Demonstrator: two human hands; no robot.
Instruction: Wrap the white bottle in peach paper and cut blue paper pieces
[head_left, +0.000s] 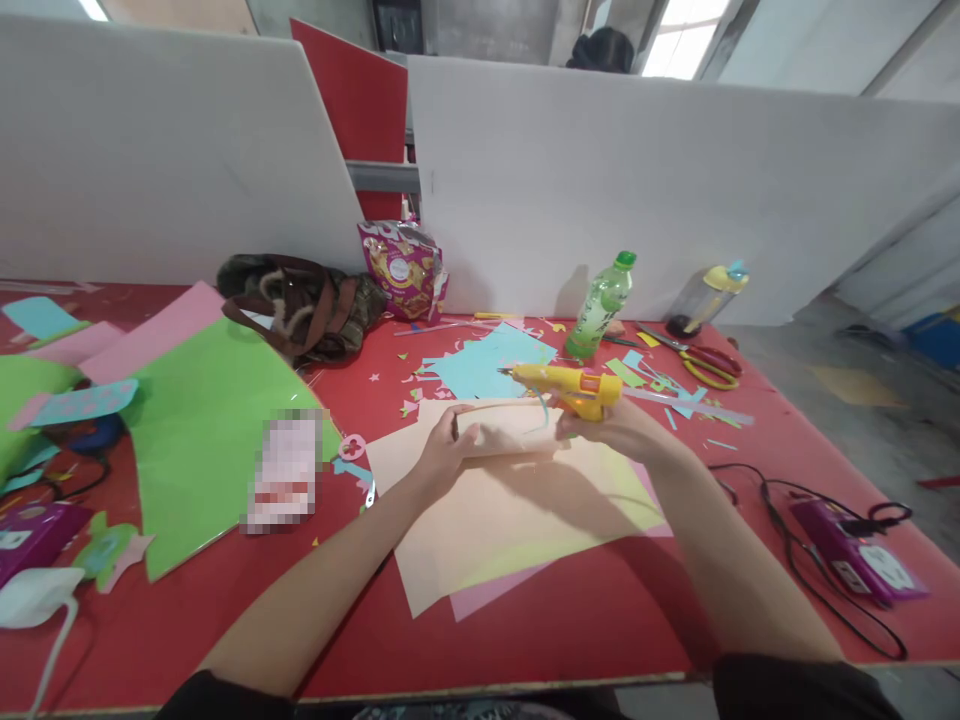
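Note:
My left hand [444, 447] is closed on the left end of a rolled piece of cream paper [510, 432], thumb on the near side. In my right hand [626, 428] is a yellow hot glue gun [559, 380], its nozzle pointing left above the far edge of the roll. Fingers of that hand also rest close to the roll's right end; whether they grip it I cannot tell. Under the roll lie flat cream sheets [465, 535], with yellow and pink paper showing beneath. A thin blue strip hangs in front of the roll.
Blue paper [491, 358] and scraps lie behind the roll. Further right are a green-capped bottle [600, 308], scissors [705, 365] and a purple power strip [859, 550] with black cable. To the left are green sheets [217, 420], a camouflage bag [300, 305] and a snack packet [405, 270].

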